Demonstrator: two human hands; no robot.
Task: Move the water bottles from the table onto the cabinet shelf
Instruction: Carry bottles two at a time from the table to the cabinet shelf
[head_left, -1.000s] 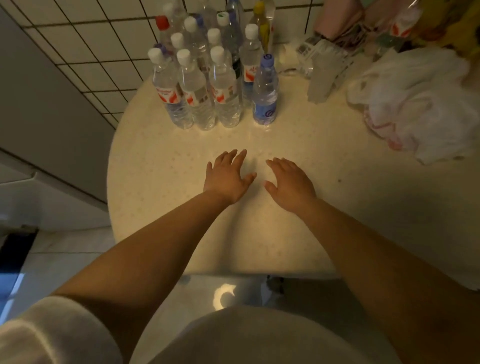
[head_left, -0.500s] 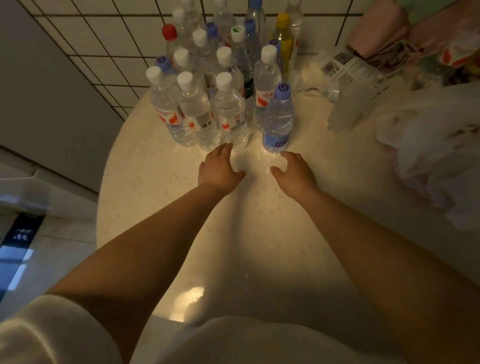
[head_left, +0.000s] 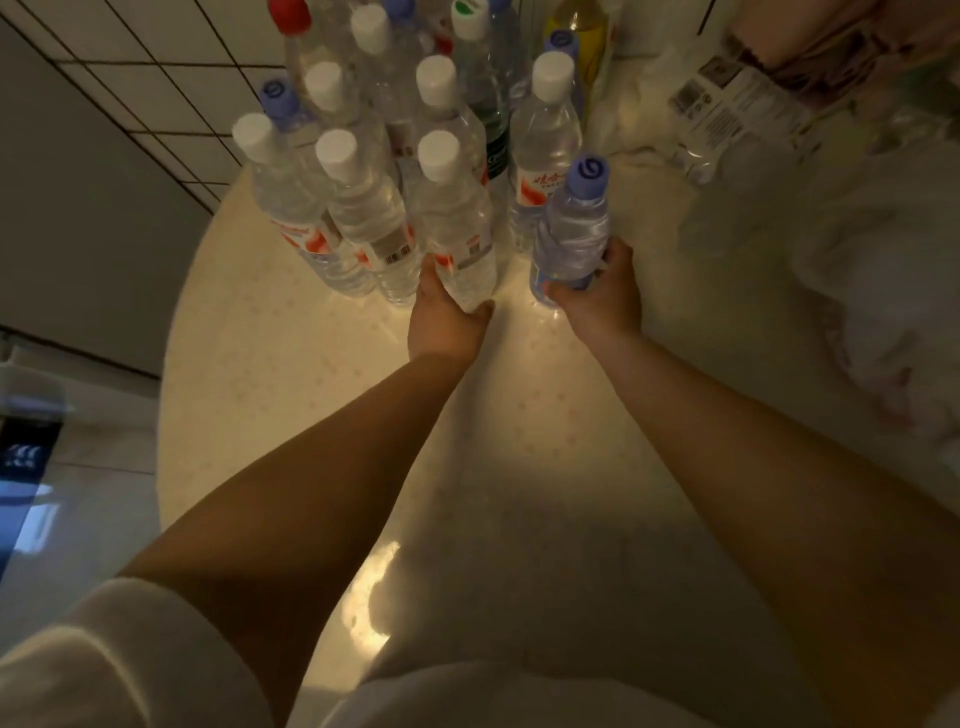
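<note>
Several clear water bottles stand in a cluster at the far side of the round cream table. My left hand grips the lower part of a white-capped bottle with a red and white label at the front of the cluster. My right hand grips a blue-capped bottle standing to the right of it. Both bottles are upright; whether they still touch the table is unclear. The cabinet shelf is out of view.
White plastic bags and a labelled clear package crowd the table's right side. A yellow-liquid bottle stands at the back. A tiled wall lies behind, a grey panel and floor to the left.
Both hands went forward from resting flat on the table to the bottle cluster. Each has closed around a front bottle. The camera has leaned closer.
</note>
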